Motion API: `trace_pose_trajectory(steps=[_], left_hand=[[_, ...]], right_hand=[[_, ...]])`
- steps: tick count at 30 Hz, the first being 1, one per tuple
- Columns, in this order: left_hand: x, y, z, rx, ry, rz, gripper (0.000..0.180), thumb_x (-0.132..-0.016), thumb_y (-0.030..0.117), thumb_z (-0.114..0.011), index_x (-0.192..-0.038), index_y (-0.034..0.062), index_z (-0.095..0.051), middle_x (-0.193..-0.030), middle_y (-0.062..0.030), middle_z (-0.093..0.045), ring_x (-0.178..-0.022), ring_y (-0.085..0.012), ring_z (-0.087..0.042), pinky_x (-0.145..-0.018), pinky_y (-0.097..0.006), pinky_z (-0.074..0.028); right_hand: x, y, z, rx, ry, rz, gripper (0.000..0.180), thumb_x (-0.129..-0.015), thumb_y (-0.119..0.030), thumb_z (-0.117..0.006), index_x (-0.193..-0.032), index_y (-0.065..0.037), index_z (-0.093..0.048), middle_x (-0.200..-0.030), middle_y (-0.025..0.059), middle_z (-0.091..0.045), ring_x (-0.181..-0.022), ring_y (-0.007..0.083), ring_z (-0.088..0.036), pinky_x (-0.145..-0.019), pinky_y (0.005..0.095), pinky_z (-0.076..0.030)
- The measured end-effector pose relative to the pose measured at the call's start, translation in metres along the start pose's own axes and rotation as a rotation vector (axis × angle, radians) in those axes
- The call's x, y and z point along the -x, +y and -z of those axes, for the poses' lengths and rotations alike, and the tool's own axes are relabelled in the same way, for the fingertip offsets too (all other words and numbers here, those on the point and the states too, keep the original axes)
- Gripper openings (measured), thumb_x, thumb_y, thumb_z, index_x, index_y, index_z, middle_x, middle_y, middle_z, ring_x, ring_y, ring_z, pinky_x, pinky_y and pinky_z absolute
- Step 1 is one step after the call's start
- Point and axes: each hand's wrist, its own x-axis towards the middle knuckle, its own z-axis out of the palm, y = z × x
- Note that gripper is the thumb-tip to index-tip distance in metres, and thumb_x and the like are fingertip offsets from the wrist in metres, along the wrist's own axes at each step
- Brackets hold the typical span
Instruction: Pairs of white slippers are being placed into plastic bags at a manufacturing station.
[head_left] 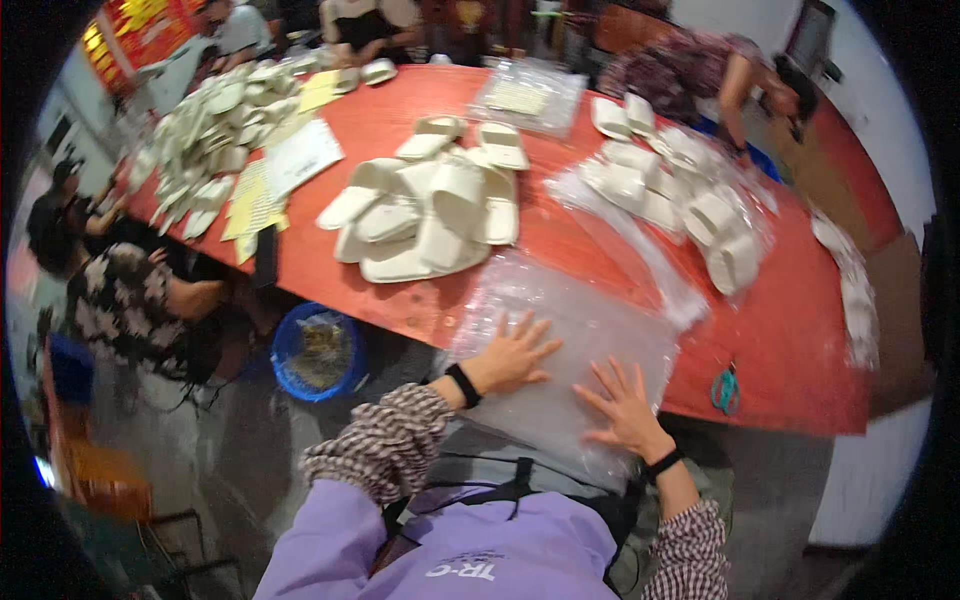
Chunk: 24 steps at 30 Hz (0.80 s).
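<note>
Head view, only one avail.:
1. L hand [512, 355]: fingers splayed, palm down on clear plastic sheeting [568, 345], nothing grasped.
2. R hand [625, 408]: fingers also spread, nothing clenched, on sheeting's R part, nr the person's body.
3. Sheeting (poss. stacked bags, can't tell) lies across tabletop's [800, 375] near edge, R of its middle; lower part hangs over twd the lap.
4. Step in hand, my read: flattening/smoothing the plastic w/ both palms. Next move, judged from pose: a grip would call for fingers curling round a sheeting edge; steady pressure one side prob. helps, since thin film slips & creases.
5. Beyond the sheeting, twd tabletop's middle: heap of white slippers [430, 215]. More slippers w/ clear wrap [690, 190] twd R end; big slipper pile [225, 120] at far-L edge.
6. Teal-handled scissors [724, 390] nr near edge, R of sheeting. Dark flat item [266, 257] at near-L edge; blue bucket [283, 350] on floor below.
7. Writing: pale letters on lilac garment [470, 545] front; yellow characters on red banner [140, 35], upper L; yellow sheets [255, 210] w/ tiny marks, too small to read. No brand I can vouch for.
</note>
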Motion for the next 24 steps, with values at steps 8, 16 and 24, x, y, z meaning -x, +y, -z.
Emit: trace_pose_trajectory(steps=[8, 16, 24], left_hand=[[-0.009, 0.004, -0.023, 0.071, 0.069, -0.058, 0.099, -0.059, 0.059, -0.078, -0.143, 0.0216, -0.04, -0.154, -0.0159, -0.027, -0.142, -0.0421, -0.021, -0.107, -0.075, -0.01], [-0.026, -0.005, -0.059, 0.145, 0.079, -0.073, 0.089, -0.056, 0.056, -0.08, -0.134, 0.0232, -0.052, -0.151, -0.0188, -0.03, -0.144, -0.0445, -0.015, -0.107, -0.075, -0.01], [-0.089, -0.002, -0.08, 0.044, 0.246, -0.004, 0.078, -0.08, 0.07, -0.055, -0.138, 0.019, -0.049, -0.15, -0.019, -0.036, -0.137, -0.0454, -0.031, -0.102, -0.068, -0.03]], right_hand=[[0.018, -0.001, -0.011, -0.095, -0.144, -0.024, 0.093, -0.07, -0.074, -0.06, -0.142, -0.015, -0.047, -0.154, 0.0213, -0.027, -0.142, 0.0447, -0.022, -0.11, 0.0666, -0.011], [0.005, 0.047, 0.03, 0.312, -0.034, -0.186, 0.078, -0.087, -0.053, -0.058, -0.15, -0.014, -0.033, -0.148, 0.0247, -0.035, -0.134, 0.0473, -0.033, -0.108, 0.0597, -0.027], [0.01, 0.052, 0.018, 0.472, -0.088, -0.187, 0.088, -0.083, -0.072, -0.045, -0.147, -0.013, -0.038, -0.144, 0.0256, -0.04, -0.131, 0.0462, -0.038, -0.107, 0.0609, -0.027]])
